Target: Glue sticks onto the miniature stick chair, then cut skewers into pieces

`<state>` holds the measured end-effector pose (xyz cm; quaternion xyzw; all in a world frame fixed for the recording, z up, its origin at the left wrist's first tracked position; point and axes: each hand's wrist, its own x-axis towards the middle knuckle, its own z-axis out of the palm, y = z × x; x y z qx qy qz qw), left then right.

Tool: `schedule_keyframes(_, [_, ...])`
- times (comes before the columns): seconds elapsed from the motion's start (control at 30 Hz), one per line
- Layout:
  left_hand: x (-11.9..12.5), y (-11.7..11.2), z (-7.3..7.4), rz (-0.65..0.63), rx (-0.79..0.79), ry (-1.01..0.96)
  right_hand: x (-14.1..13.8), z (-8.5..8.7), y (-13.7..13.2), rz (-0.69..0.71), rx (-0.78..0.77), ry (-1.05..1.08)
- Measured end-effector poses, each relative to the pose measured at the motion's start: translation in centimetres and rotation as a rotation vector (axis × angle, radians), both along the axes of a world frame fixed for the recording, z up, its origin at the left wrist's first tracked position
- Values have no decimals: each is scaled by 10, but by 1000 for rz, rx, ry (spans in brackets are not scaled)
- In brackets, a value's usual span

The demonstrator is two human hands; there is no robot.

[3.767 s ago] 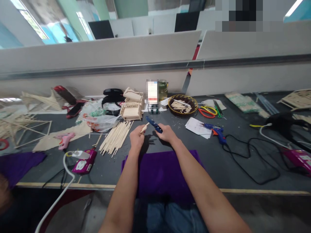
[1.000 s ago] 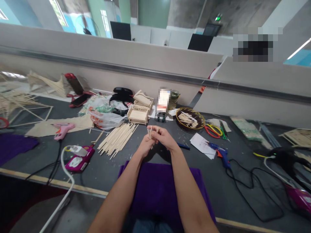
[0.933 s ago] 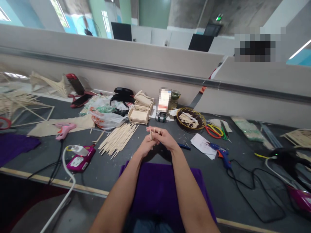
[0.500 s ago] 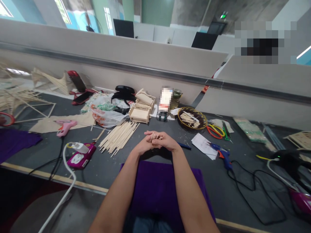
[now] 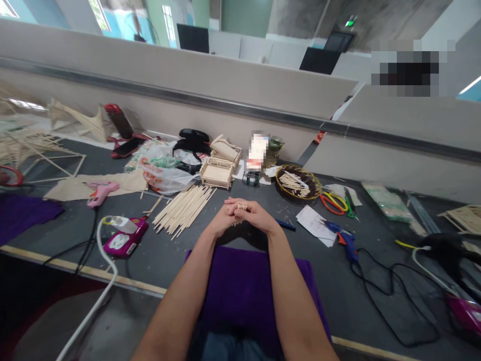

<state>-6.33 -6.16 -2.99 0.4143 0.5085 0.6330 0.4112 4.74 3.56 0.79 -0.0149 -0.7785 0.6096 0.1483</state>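
Observation:
My left hand [image 5: 224,218] and my right hand [image 5: 257,216] are closed together around a bundle of short wooden sticks [image 5: 242,207]. Pale stick ends show above the thumbs, and a few more peek out below; the middle of the bundle is hidden by my fingers. Just left of my hands lies a spread of long thin wooden sticks [image 5: 184,210] on the dark table [image 5: 158,271]. Beneath my forearms is a purple cloth [image 5: 240,286]. A small wooden bed-like model [image 5: 217,174] stands behind my hands.
A wicker basket [image 5: 317,183] holding short sticks stands at back right, near yellow-and-red-handled tools [image 5: 332,201]. Rightward lie white papers [image 5: 313,225] and a blue glue gun [image 5: 347,243] with its cable. At left are a pink glue gun [image 5: 100,193] and a magenta power strip [image 5: 128,238].
The sticks between my hands have shifted: their ends now show bunched above my thumbs, and my fingers have closed more tightly around them. The things on the table stay put.

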Motion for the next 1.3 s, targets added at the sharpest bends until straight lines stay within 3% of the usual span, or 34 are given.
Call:
schedule_keyframes(0.17, [-5,-1,-2,-111,-72,-19,1,-9,5,-4,-64,-15])
schedule_keyframes(0.33, [-8,0,-7,-80,-15,48,1,-8,4,26,-66,8])
schedule_keyframes(0.57, [-8,-3,-5,-147,-65,-2,2,-10,5,30,-81,-10])
schedule_keyframes(1.0, [-2,2,-12,-39,-55,87,2,-11,3,37,-153,-23])
schedule_keyframes(1.3, [0,6,-16,-63,-72,33,6,-15,8,66,-217,-60])
